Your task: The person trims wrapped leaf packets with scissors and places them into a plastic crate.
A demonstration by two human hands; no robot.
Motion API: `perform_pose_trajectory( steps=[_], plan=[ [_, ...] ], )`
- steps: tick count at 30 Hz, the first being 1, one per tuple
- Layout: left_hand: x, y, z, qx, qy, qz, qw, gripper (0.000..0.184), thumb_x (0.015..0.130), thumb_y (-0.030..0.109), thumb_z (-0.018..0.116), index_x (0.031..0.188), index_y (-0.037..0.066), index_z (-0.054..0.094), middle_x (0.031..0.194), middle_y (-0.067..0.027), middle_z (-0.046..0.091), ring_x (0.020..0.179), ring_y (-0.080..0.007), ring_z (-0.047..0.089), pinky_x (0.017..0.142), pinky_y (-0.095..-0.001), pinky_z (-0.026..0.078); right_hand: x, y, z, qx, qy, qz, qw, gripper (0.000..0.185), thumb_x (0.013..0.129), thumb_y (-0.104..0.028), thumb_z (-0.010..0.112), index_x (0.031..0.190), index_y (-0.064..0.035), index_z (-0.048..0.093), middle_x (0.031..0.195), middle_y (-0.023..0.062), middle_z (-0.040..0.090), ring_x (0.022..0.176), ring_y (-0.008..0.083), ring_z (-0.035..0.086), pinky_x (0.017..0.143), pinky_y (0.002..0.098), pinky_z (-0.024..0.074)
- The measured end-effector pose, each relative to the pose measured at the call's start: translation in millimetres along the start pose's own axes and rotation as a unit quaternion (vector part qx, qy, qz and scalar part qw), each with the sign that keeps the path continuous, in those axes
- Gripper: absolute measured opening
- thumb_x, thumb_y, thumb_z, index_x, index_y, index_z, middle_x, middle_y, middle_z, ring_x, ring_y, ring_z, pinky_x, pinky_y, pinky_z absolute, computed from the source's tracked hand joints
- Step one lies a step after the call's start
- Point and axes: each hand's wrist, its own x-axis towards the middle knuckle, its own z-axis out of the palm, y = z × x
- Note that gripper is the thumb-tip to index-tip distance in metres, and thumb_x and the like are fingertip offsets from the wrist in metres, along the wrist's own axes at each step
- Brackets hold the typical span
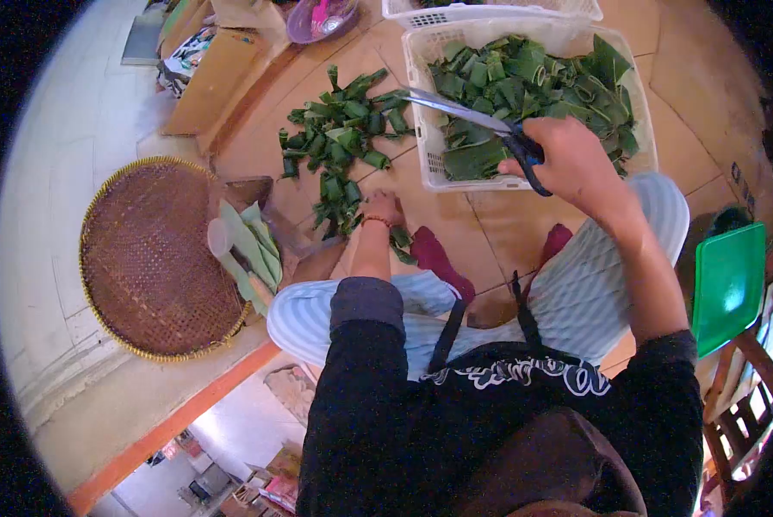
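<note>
My right hand [576,159] is closed round the black handles of a pair of scissors [472,116], whose blades point left over the near left part of a white crate [537,183]. Cut green leaf pieces [533,77] fill that crate. On the tiled floor left of it lies a loose pile of small folded or rolled leaf pieces [339,138]. My left hand [381,209] reaches down to the near end of this pile and touches the leaves there; its fingertips and anything between them are hard to make out.
A round woven tray [158,258] lies at the left, beside flat pale leaves [255,246] and a clear cup [220,236]. At the top are a purple basin [322,21] and another white crate [490,12]. A green tray [731,289] stands at the right.
</note>
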Motion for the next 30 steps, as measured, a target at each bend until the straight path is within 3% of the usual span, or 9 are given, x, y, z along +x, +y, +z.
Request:
perform_pose_trajectory(
  steps=[4,8,12,14,18,22,24,27,30],
  plan=[
    [28.7,-19.5,28.5,0.070,0.023,0.062,0.995,0.046,0.074,0.031,0.058,0.116,0.012,0.050,0.122,-0.0117,0.043,0.117,-0.0292,0.040,0.090,-0.0439,0.041,3.3,3.9,8.7,-0.013,-0.010,-0.017,1.000,0.043,0.067,-0.039,0.069,0.064,-0.0001,0.051,0.061,0.0179,0.052,0.061,0.0372,0.052,0.055,0.0433,0.0394],
    [39.7,-18.9,39.9,0.018,0.051,-0.024,0.998,0.043,0.073,0.027,0.060,0.113,0.014,0.053,0.122,-0.0116,0.044,0.113,-0.0297,0.045,0.087,-0.0431,0.044,4.9,3.1,7.4,-0.011,-0.028,-0.015,0.999,0.043,0.066,-0.040,0.069,0.065,-0.0003,0.052,0.061,0.0179,0.053,0.062,0.0370,0.053,0.055,0.0434,0.0399],
    [77.0,-57.9,53.5,0.018,0.134,0.081,0.987,0.038,0.074,0.024,0.058,0.111,0.014,0.055,0.118,-0.0134,0.047,0.111,-0.0297,0.047,0.084,-0.0438,0.045,5.5,5.7,7.8,-0.002,-0.034,-0.009,0.999,0.043,0.066,-0.040,0.070,0.065,-0.0001,0.053,0.063,0.0181,0.054,0.063,0.0371,0.053,0.055,0.0430,0.0403],
    [90.7,-70.7,40.2,0.010,0.155,0.085,0.984,0.039,0.073,0.022,0.058,0.111,0.013,0.055,0.114,-0.0156,0.051,0.109,-0.0301,0.049,0.084,-0.0430,0.046,5.8,7.1,6.8,0.001,-0.031,-0.004,1.000,0.044,0.066,-0.041,0.069,0.065,0.0001,0.053,0.063,0.0182,0.054,0.063,0.0372,0.054,0.055,0.0429,0.0404],
    [11.2,-61.6,-100.9,-0.139,0.162,0.069,0.974,0.044,0.070,0.019,0.061,0.111,0.006,0.053,0.105,-0.0199,0.057,0.100,-0.0304,0.055,0.080,-0.0392,0.047,4.8,8.8,7.0,0.011,-0.019,0.008,1.000,0.046,0.067,-0.042,0.069,0.065,0.0003,0.053,0.062,0.0184,0.054,0.062,0.0377,0.053,0.055,0.0424,0.0403],
    [-46.6,-50.1,-165.1,-0.303,0.267,0.122,0.907,0.045,0.070,0.022,0.064,0.107,-0.001,0.053,0.101,-0.0149,0.060,0.089,-0.0253,0.059,0.067,-0.0355,0.050,0.2,9.9,8.3,0.053,-0.022,0.035,0.998,0.048,0.067,-0.045,0.069,0.065,0.0005,0.051,0.058,0.0176,0.051,0.056,0.0357,0.051,0.053,0.0403,0.0388],
    [-106.0,-20.8,-186.6,-0.491,0.263,0.160,0.815,0.041,0.073,0.026,0.063,0.105,0.001,0.055,0.095,-0.0090,0.062,0.080,-0.0196,0.059,0.061,-0.0328,0.050,-5.2,10.8,5.7,0.082,-0.059,0.041,0.994,0.050,0.068,-0.047,0.067,0.063,0.0002,0.050,0.056,0.0153,0.049,0.053,0.0312,0.049,0.052,0.0385,0.0375],
    [-140.1,17.6,-204.4,-0.710,0.104,0.155,0.679,0.030,0.082,0.028,0.058,0.101,0.005,0.056,0.087,-0.0027,0.062,0.068,-0.0110,0.057,0.054,-0.0290,0.049,-15.8,14.1,6.0,0.124,-0.135,0.052,0.982,0.053,0.070,-0.052,0.064,0.066,-0.0006,0.050,0.056,0.0105,0.047,0.053,0.0219,0.046,0.052,0.0352,0.0362],
    [-150.3,43.9,-194.0,-0.740,0.070,0.222,0.631,0.024,0.085,0.025,0.055,0.099,0.005,0.056,0.087,-0.0047,0.063,0.066,-0.0094,0.057,0.054,-0.0269,0.049,-28.4,20.8,20.2,0.121,-0.196,0.078,0.970,0.055,0.070,-0.056,0.062,0.073,-0.0015,0.052,0.061,0.0117,0.050,0.059,0.0231,0.050,0.056,0.0352,0.0389]
  ],
)
